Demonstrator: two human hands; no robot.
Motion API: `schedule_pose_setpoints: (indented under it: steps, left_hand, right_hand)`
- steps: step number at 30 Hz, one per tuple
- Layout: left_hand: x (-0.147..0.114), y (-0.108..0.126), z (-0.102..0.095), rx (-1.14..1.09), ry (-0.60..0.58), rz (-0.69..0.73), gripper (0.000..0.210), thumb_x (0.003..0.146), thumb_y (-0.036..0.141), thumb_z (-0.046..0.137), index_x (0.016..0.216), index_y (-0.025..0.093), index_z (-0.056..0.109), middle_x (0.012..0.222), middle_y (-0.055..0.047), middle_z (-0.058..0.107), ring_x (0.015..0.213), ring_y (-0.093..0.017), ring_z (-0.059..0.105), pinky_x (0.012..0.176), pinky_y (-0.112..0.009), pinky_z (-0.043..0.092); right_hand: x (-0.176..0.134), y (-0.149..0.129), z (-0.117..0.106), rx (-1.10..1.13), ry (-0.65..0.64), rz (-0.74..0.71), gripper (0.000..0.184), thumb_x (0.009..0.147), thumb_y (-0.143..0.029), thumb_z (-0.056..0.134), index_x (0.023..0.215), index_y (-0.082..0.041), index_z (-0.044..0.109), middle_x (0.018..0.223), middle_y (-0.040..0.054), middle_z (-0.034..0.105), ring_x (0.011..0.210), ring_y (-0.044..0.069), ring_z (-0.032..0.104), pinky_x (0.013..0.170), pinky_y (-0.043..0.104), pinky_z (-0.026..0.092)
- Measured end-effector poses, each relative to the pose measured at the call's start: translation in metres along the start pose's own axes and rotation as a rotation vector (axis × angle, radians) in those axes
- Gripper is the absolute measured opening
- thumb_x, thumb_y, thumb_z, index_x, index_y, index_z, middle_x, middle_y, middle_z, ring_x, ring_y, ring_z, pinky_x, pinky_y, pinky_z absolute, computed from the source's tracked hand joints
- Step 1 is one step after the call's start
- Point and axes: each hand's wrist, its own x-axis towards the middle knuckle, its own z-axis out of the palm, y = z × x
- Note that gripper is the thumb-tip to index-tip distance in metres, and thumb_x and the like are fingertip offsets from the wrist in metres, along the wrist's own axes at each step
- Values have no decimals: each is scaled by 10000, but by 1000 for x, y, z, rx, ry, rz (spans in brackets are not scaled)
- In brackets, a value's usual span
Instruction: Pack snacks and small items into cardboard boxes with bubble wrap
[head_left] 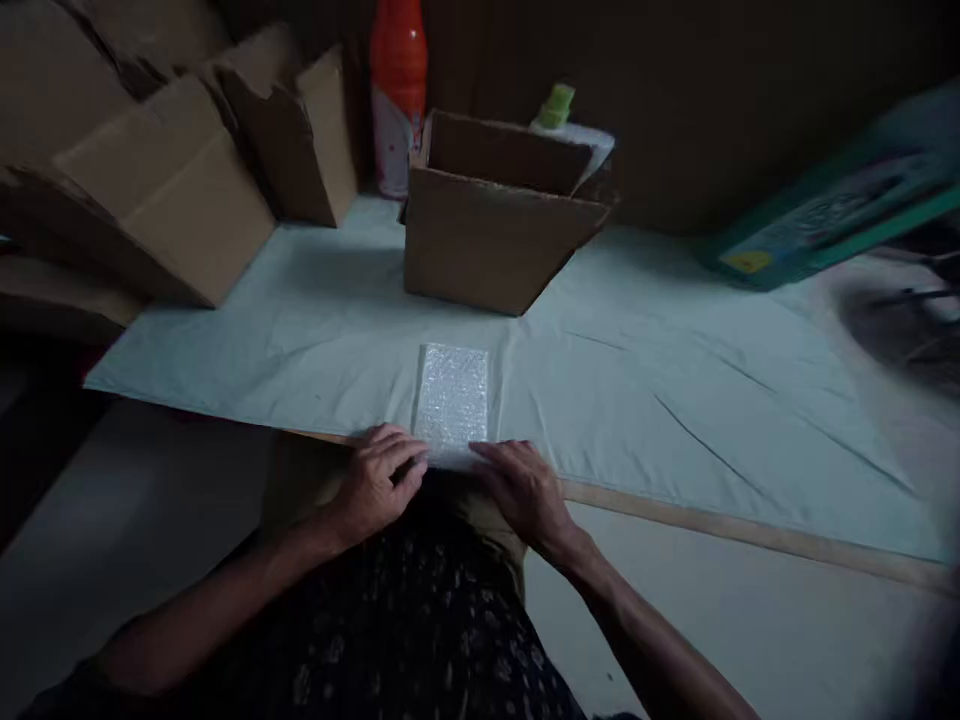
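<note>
A flat rectangle of clear bubble wrap (454, 395) lies at the near edge of the cloth-covered table, its lower end reaching the edge. My left hand (379, 480) has its thumb and fingertips together at the lower left corner of the wrap. At the lower right corner, my right hand (525, 487) is bent over the edge, its fingers on the wrap and its thumb hidden. Both hands look closed on the near end of the bubble wrap. Whether anything lies inside the wrap, I cannot tell.
Beyond the wrap stands an open cardboard box (487, 240) with something white and green-capped behind it. A red-topped bottle (397, 100) is to its left. Several cardboard boxes (172, 180) crowd the left side. A green package (832, 200) leans at the right on the pale cloth (675, 370).
</note>
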Motion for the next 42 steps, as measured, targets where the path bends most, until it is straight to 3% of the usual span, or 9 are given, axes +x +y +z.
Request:
schedule_pose_setpoints:
  steps: [5, 11, 16, 20, 25, 29, 33, 38, 42]
  left_hand:
    - [11, 0, 6, 168, -14, -163, 383, 866, 94, 615, 1243, 160, 612, 817, -14, 706, 847, -214, 638, 836, -362, 511]
    - [14, -2, 8, 260, -86, -153, 483, 875, 114, 617, 1348, 166, 537, 794, -8, 676, 831, -229, 612, 827, -386, 483]
    - [11, 0, 1, 285, -41, -45, 449, 893, 175, 638, 1333, 143, 550, 1190, -142, 670, 1082, -275, 602, 957, -437, 488]
    - [10, 3, -4, 233, -106, 113, 408, 902, 172, 649, 1302, 151, 569, 1173, -124, 701, 1150, -278, 591, 1028, -460, 458]
    - [18, 1, 1, 144, -74, 7, 312, 937, 122, 573, 1243, 174, 601, 905, -44, 728, 888, -199, 644, 863, -367, 510]
    - [31, -7, 8, 225, -59, -64, 289, 930, 152, 577, 1217, 156, 620, 862, -48, 722, 846, -222, 640, 807, -377, 509]
    - [38, -14, 13, 324, -66, -66, 245, 929, 191, 612, 1169, 158, 645, 940, -77, 722, 897, -252, 641, 827, -405, 510]
    - [33, -12, 5, 198, -36, 23, 330, 926, 271, 658, 1234, 164, 615, 1161, -124, 678, 1087, -267, 615, 960, -432, 510]
    - [32, -9, -2, 92, -105, 7, 347, 932, 176, 606, 1278, 164, 585, 1039, -76, 720, 1034, -234, 616, 945, -401, 513]
  right_hand:
    - [7, 7, 9, -150, 54, 109, 332, 971, -220, 551, 1296, -156, 578, 822, 50, 712, 727, 219, 628, 685, 352, 450]
    - [3, -2, 0, -224, 99, -9, 341, 944, -297, 636, 1268, -198, 593, 1175, 130, 687, 1011, 268, 621, 828, 400, 443]
    - [5, -3, 2, -248, 22, -68, 199, 933, -247, 664, 1130, -225, 689, 1367, 126, 625, 1219, 294, 563, 953, 437, 407]
    - [9, 1, 5, -171, 39, -87, 112, 965, -188, 620, 1042, -227, 693, 1200, 62, 731, 1175, 259, 604, 958, 420, 401]
    - [19, 6, 2, -46, 44, -34, 127, 1009, -177, 540, 1057, -197, 656, 921, 36, 758, 878, 193, 660, 811, 363, 439]
    - [20, 8, -1, -130, 151, 4, 213, 981, -203, 586, 1190, -177, 620, 1115, 108, 726, 1017, 244, 629, 832, 387, 450]
    - [18, 9, 1, -210, 37, -86, 262, 941, -226, 653, 1200, -200, 629, 1224, 108, 704, 1125, 275, 603, 915, 429, 426]
    - [27, 11, 4, -172, 4, -82, 212, 958, -138, 599, 1151, -207, 655, 1112, 60, 757, 1056, 238, 645, 906, 410, 416]
    - [29, 9, 0, -35, -36, -33, 174, 974, -159, 581, 1126, -196, 657, 930, 37, 757, 878, 196, 656, 830, 370, 435]
